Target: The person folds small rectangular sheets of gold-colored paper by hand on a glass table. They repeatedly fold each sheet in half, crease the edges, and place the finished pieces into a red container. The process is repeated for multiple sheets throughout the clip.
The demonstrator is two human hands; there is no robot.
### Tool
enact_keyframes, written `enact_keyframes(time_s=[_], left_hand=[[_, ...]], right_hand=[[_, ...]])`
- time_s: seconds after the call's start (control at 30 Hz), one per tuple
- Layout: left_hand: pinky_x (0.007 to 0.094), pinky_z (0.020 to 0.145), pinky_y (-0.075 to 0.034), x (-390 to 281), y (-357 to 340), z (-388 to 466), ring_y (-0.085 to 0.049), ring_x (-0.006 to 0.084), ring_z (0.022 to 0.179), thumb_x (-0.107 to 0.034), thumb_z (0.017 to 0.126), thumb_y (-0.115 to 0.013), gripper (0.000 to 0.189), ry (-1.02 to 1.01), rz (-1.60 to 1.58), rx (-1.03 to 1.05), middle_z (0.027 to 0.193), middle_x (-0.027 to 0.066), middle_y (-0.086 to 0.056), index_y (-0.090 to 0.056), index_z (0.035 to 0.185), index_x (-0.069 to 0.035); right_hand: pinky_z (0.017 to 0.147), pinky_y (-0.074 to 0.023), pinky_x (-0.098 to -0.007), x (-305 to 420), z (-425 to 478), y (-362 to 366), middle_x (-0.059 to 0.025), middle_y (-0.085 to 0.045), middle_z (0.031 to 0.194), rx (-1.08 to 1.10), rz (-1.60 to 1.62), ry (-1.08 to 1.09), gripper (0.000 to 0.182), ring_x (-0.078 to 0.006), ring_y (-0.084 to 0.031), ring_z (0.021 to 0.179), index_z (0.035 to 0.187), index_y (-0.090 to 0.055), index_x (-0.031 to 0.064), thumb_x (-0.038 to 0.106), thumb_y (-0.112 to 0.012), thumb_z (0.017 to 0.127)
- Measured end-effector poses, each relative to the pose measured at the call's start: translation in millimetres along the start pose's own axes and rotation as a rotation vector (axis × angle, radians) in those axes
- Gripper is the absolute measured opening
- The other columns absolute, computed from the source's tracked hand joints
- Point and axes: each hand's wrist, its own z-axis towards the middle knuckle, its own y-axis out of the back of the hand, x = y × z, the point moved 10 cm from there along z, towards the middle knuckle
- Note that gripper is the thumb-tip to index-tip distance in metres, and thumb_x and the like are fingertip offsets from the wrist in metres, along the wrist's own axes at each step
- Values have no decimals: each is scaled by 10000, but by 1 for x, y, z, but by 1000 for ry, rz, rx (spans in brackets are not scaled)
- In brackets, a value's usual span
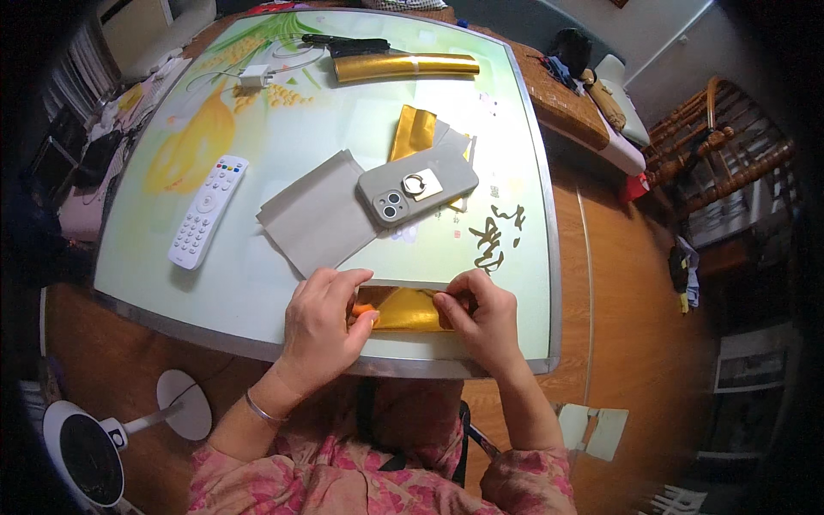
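Near the front edge of the table lies a sheet of gold foil paper [412, 310], partly folded. My left hand [328, 318] pinches its left end, where something orange shows at the fingertips. At its right end, my right hand [483, 315] grips the foil between thumb and fingers. Beyond the hands is a stack of grey paper sheets [318, 215]. A grey smartphone [447, 167] with a ring holder rests on the stack's right part and on more paper. A gold foil piece [413, 132] sticks out behind the phone.
A white remote control [208, 212] lies on the left of the table [257, 309]. Towards the back are a roll of gold foil [412, 65], a white charger [255, 76] with its cable and a black object [351, 45]. A white fan [90, 454] stands on the floor at lower left.
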Motion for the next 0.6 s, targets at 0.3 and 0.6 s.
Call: enact_keyframes(time_s=[0.3,0.6], left_hand=[[390,777,-396,-2,-1,0,-529,270,856,-86,667,-733,538,31,110,63,914,94,-543,-551,1171,-51],[399,919,-401,-32,-9,-2,-520,273,1117,-56,748,-592,338,-288,193,85,1181,90,-580,-641,1082,-34]], right_hand=[[544,-520,-314,8,-2,0,-128,-649,697,-88,-141,94,227,-242,-677,618,905,-538,32,98,-726,796],[542,-509,-351,13,-5,-1,-146,-641,739,-102,-265,165,308,-294,-655,632,968,-528,44,124,-749,769]])
